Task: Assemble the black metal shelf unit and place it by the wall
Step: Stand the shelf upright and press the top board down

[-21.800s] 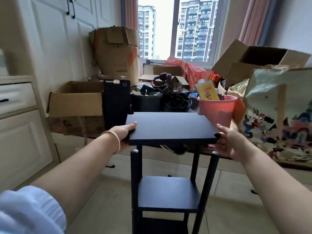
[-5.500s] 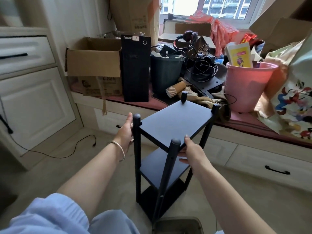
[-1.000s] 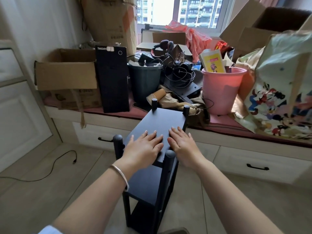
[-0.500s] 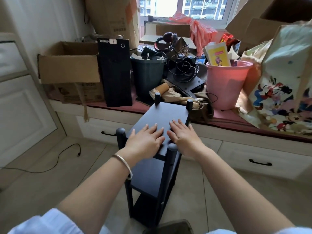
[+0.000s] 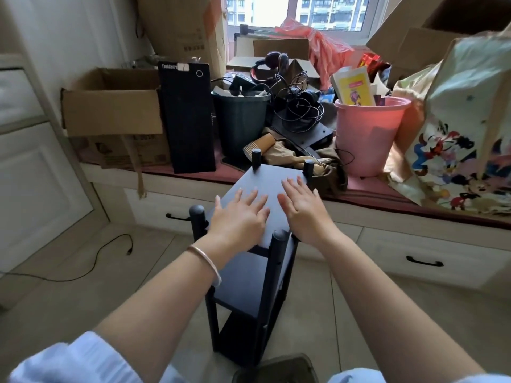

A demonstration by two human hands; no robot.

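- Evidently assembled: black metal shelf unit, upright on the tiled floor, three tiers visible, four posts capped and standing above the top tier.
- Position: far end of the unit near the cushioned window seat and its drawer fronts; whether it touches them cannot be told.
- Left hand: palm down on the near left part of the top tier, fingers straight and slightly spread, gripping nothing.
- Right hand: palm down on the right part of the same tier, fingers straight and apart, gripping nothing.
- Relation: top tier lies directly under both palms; near right post rises between the two wrists; near left post stands just beside the left hand.
- Progress, as a judgement: assembly appears complete; the flat hands suggest a seating or steadiness check.
- Remaining, as a judgement: confirm final placement against the wall, then release.
- Adjacent items on the seat: pink bucket, dark bin, black computer tower, cardboard box.
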